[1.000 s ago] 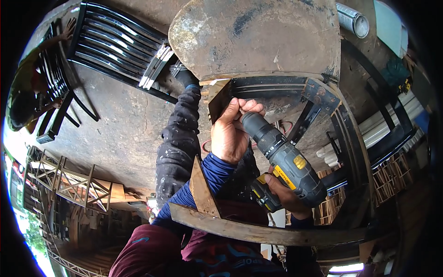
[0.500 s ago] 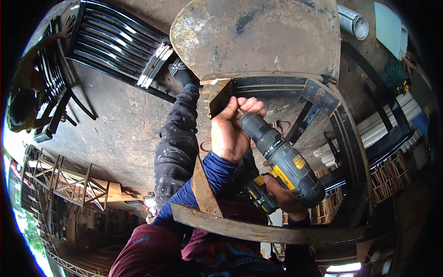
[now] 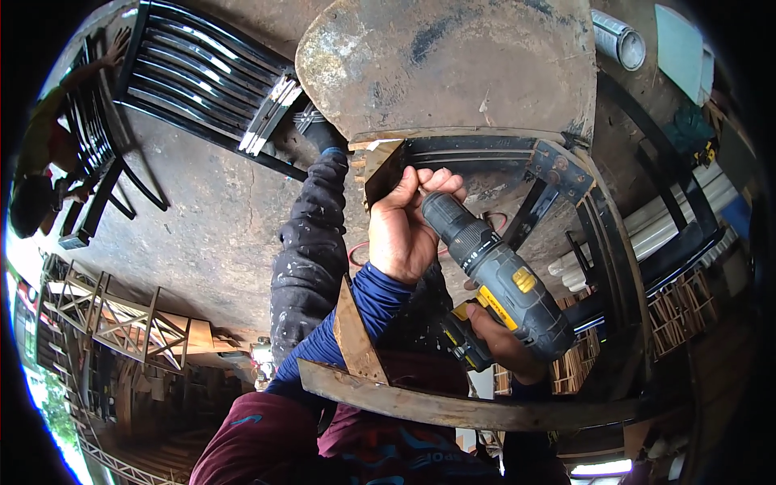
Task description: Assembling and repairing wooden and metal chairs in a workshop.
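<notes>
My right hand [image 3: 503, 343] is wrapped around the handle of a grey and black cordless drill [image 3: 517, 295] with yellow parts. The drill's chuck tilts up and left toward my left hand [image 3: 406, 230]. Closed fingers of that hand curl around the drill's tip, where a short piece of metal shows; what they pinch is mostly hidden. Beside my left thumb is a dark wooden corner block [image 3: 383, 171], set inside a curved wooden seat frame [image 3: 469, 406]. My left forearm, in a blue sleeve, passes under the frame's front rail and behind a short wooden brace [image 3: 356, 335].
A large worn, rounded board [image 3: 453, 69] lies beyond the frame. Glossy black slatted furniture [image 3: 202, 77] is at the far left, with another person [image 3: 48, 178] beside it. A metal can [image 3: 619, 40] and white pipes [image 3: 647, 230] are at the right.
The drill has turned slightly in my right hand, its battery shifting a little right. My left hand stays nearly still. At the far left, the other person's head and arm have moved.
</notes>
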### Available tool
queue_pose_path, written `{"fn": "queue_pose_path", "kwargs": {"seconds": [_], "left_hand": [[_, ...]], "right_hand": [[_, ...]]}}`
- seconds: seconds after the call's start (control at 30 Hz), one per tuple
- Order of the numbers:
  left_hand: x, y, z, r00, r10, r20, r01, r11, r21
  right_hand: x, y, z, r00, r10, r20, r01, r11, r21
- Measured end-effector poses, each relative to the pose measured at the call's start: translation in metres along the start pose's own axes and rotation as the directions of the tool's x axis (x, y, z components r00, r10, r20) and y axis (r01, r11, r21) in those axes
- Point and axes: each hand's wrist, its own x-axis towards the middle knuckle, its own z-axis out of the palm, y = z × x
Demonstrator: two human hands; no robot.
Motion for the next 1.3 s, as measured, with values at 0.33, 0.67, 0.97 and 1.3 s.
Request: {"fn": "queue_pose_path", "kwargs": {"seconds": [0.33,0.67,0.97,1.3], "left_hand": [[0.0,0.0,0.001,1.0,-0.004,0.013,0.004,1.0,-0.024],[0.003,0.0,-0.003,0.999,0.0,-0.032,0.0,1.0,0.015],[-0.079,0.023,0.003,0.872,0.438,-0.218,-0.014,0.468,0.883],[-0.026,0.068,0.032,0.761,0.19,0.621,-0.18,-0.857,0.483]], "right_hand": [[0.002,0.008,0.003,0.958,-0.269,-0.101,0.271,0.963,0.001],[0.006,0.002,0.005,0.974,-0.202,-0.1,0.213,0.971,0.11],[0.005,0.029,0.017,0.997,0.067,0.044,-0.073,0.982,0.174],[0.029,0.029,0.032,0.939,-0.064,-0.339,0.167,0.945,0.283]]}}
